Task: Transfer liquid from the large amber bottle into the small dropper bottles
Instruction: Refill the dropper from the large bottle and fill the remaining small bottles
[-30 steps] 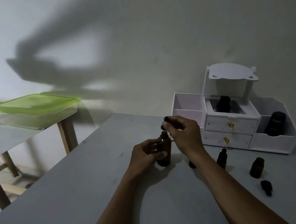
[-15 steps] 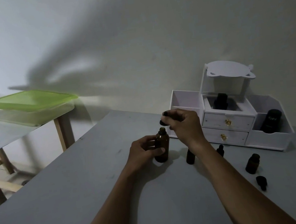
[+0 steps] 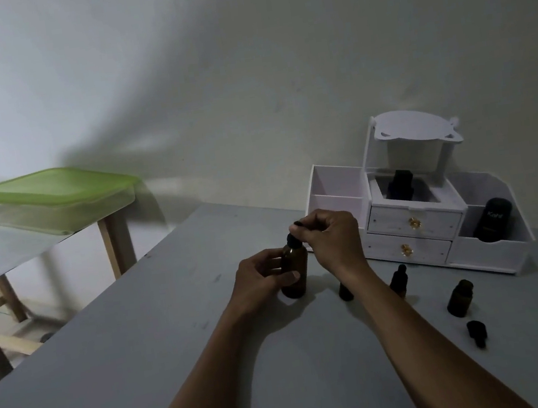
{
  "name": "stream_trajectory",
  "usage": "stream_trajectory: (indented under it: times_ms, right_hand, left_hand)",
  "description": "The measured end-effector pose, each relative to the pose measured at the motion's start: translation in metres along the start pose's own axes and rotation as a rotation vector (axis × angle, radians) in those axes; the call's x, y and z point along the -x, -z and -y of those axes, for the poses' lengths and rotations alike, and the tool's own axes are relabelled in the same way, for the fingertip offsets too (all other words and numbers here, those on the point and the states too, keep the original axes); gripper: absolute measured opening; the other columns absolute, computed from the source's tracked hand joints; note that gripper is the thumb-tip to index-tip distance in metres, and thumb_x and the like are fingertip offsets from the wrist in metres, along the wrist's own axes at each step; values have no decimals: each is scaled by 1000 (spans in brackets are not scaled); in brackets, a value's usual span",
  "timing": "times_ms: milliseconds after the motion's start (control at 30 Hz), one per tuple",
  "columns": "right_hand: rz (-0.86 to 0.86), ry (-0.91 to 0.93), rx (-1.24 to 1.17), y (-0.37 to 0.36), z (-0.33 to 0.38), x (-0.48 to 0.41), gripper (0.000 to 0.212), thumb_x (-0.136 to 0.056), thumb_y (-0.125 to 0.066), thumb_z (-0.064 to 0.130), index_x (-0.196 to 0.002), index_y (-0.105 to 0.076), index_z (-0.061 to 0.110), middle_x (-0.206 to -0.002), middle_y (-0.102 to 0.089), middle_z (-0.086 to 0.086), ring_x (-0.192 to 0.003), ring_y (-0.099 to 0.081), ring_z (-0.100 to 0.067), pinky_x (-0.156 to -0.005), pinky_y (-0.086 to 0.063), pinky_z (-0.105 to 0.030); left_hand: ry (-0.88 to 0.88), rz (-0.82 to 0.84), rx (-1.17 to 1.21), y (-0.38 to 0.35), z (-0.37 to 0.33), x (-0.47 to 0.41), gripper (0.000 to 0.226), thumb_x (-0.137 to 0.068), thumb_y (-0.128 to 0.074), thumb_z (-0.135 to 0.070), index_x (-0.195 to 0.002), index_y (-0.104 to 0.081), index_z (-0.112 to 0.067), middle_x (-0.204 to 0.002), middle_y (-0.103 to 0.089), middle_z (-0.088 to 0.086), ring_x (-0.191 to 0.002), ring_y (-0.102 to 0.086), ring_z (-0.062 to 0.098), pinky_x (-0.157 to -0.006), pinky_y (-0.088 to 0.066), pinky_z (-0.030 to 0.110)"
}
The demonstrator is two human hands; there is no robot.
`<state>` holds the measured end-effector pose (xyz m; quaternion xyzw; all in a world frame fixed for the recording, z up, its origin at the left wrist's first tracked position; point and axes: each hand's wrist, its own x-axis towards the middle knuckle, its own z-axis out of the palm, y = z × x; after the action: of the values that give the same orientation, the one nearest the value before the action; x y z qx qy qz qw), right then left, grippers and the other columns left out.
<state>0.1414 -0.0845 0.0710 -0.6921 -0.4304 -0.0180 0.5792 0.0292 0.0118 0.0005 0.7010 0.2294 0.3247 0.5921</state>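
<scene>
The large amber bottle (image 3: pixel 294 270) stands upright on the grey table (image 3: pixel 144 357). My left hand (image 3: pixel 260 282) wraps its body from the left. Above it, my right hand (image 3: pixel 329 240) pinches the black dropper cap (image 3: pixel 294 239) that sits at the bottle's neck. Right of the big bottle stand small dropper bottles: one (image 3: pixel 345 291) partly behind my right wrist, one capped (image 3: pixel 398 278), and one uncapped (image 3: pixel 460 298). A loose black dropper cap (image 3: pixel 477 333) lies on the table near the uncapped one.
A white desk organiser (image 3: pixel 414 229) with two drawers stands at the back right, holding a dark bottle (image 3: pixel 400 186) in its top tray and a black jar (image 3: pixel 492 219) in its right bin. A green-lidded plastic box (image 3: pixel 55 199) sits on a side table at left.
My right hand has lowered the dropper cap down to the large bottle's neck. My left hand has kept its hold on the bottle.
</scene>
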Motion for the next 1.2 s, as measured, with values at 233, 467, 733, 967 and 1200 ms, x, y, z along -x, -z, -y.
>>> stream_trajectory:
  times_ms: [233, 467, 733, 967, 1200]
  right_hand:
    - [-11, 35, 19, 4, 7, -5, 2, -83, -76, 9, -81, -78, 9, -70, -69, 7, -63, -65, 3, -62, -48, -2]
    - [-34, 135, -25, 25, 39, -17, 4, -82, -77, 11, -85, -78, 8, -72, -73, 5, -65, -69, 5, -63, -50, -6]
    - [-152, 209, -54, 74, 77, -31, 11, -83, -77, 23, -90, -77, 14, -79, -75, 6, -72, -71, -2, -73, -58, -20]
    - [-230, 159, -198, 144, 76, -18, 8, -86, -75, 12, -92, -75, 8, -83, -77, -5, -79, -76, -17, -78, -62, -33]
    - [-241, 27, -89, 208, 32, -6, 10, -83, -77, 15, -88, -77, 24, -78, -77, 7, -76, -75, -12, -71, -61, -25]
  left_hand:
    - [-1, 19, -7, 1, -1, 1, 45, -76, -81, -9, -115, -68, -26, -106, -72, -9, -95, -67, 3, -76, -52, 19]
    - [13, 3, 33, 1, -1, 3, 43, -74, -81, -5, -105, -70, -33, -97, -75, -13, -87, -70, -4, -68, -50, 12]
    - [-60, -14, 4, 1, -4, 8, 61, -65, -82, -26, -121, -63, -37, -113, -70, -7, -104, -66, 9, -75, -50, 18]
    - [-533, -491, -255, -24, -34, 41, 50, -79, -68, -45, -121, -62, -19, -106, -65, -9, -100, -61, 3, -76, -47, 17]
    - [-460, -91, -174, -112, -68, 76, 8, -85, -74, -15, -87, -70, -21, -77, -69, -10, -76, -68, 5, -71, -55, 17]
